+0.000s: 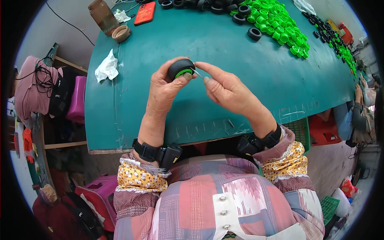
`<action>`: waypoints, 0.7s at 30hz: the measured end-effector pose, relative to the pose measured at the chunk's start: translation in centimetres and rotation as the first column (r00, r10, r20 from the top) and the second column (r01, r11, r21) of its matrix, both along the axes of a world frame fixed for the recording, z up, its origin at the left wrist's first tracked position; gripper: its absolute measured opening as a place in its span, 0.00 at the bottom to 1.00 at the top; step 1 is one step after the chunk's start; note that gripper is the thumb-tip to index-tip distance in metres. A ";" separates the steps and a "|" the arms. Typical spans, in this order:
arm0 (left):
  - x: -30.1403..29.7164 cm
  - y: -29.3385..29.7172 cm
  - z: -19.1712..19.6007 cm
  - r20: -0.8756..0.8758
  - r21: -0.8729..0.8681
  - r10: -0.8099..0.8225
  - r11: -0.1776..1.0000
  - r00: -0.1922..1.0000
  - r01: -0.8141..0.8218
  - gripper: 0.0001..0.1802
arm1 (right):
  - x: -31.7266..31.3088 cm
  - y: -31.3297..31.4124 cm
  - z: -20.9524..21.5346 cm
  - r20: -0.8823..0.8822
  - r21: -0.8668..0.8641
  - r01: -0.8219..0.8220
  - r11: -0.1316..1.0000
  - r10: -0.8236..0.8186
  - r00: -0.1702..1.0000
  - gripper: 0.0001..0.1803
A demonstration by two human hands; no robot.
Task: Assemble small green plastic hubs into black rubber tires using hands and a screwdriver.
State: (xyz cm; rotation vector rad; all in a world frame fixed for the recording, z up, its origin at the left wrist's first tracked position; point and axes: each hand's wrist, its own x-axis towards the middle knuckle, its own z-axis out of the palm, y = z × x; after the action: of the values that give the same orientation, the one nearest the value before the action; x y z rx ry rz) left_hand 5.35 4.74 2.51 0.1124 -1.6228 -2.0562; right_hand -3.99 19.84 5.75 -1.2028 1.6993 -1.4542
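Observation:
Above the middle of the green table, my left hand point(163, 82) is closed around a small black rubber toy tyre point(181, 67). A bright green wheel rim point(183, 73) shows inside the tyre, with my left thumb pressed against it. My right hand point(226, 86) pinches a thin metal tool point(198, 74) between thumb and fingers. The tool's tip meets the tyre's right edge, and its handle end is hidden in my right hand. My right index fingertip is close beside the tyre.
On the table point(240, 108), a heap of green wheel rims point(276, 24) lies at the far right, with black tyres point(216, 7) along the far edge. One loose tyre point(254, 33) sits nearer. A crumpled tissue point(107, 67), red phone point(145, 13) and brown jar point(103, 17) are left.

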 end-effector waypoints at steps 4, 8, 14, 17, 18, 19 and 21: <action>-0.2 0.0 -0.2 0.011 -0.032 0.010 0.999 1.000 -0.009 0.20 | 0.6 0.2 0.0 -0.221 -0.025 0.068 0.997 -0.072 0.973 0.20; 0.1 0.1 -0.1 0.005 -0.145 0.050 0.988 0.999 -0.049 0.20 | 0.9 0.2 0.4 -0.361 0.048 0.087 0.995 -0.064 0.930 0.19; 0.7 0.5 0.4 -0.020 -0.223 0.083 0.971 0.996 -0.085 0.20 | 1.2 0.5 1.0 -0.353 -0.024 0.085 0.996 -0.088 0.931 0.19; 1.0 1.0 1.0 -0.007 -0.209 0.087 0.974 0.996 -0.087 0.21 | 1.1 0.6 0.8 -0.437 -0.013 0.085 0.996 -0.082 0.896 0.19; 1.1 1.2 1.2 0.003 -0.194 0.107 0.975 0.994 -0.104 0.21 | 1.1 0.7 0.8 -0.495 0.006 0.087 0.996 -0.072 0.866 0.19; 1.1 1.3 1.3 0.004 -0.199 0.101 0.975 0.995 -0.098 0.21 | 1.2 0.7 0.7 -0.493 0.002 0.093 0.996 -0.080 0.866 0.19; 1.2 1.5 1.6 0.001 -0.181 0.092 0.979 0.996 -0.090 0.21 | 1.4 0.8 0.7 -0.508 -0.019 0.120 0.993 -0.113 0.854 0.19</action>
State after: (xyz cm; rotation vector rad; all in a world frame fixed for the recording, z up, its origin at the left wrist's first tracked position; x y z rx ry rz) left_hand 6.56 6.23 4.11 0.1306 -1.7686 -1.8335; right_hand -2.61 20.62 6.45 -1.6042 2.1580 -1.2540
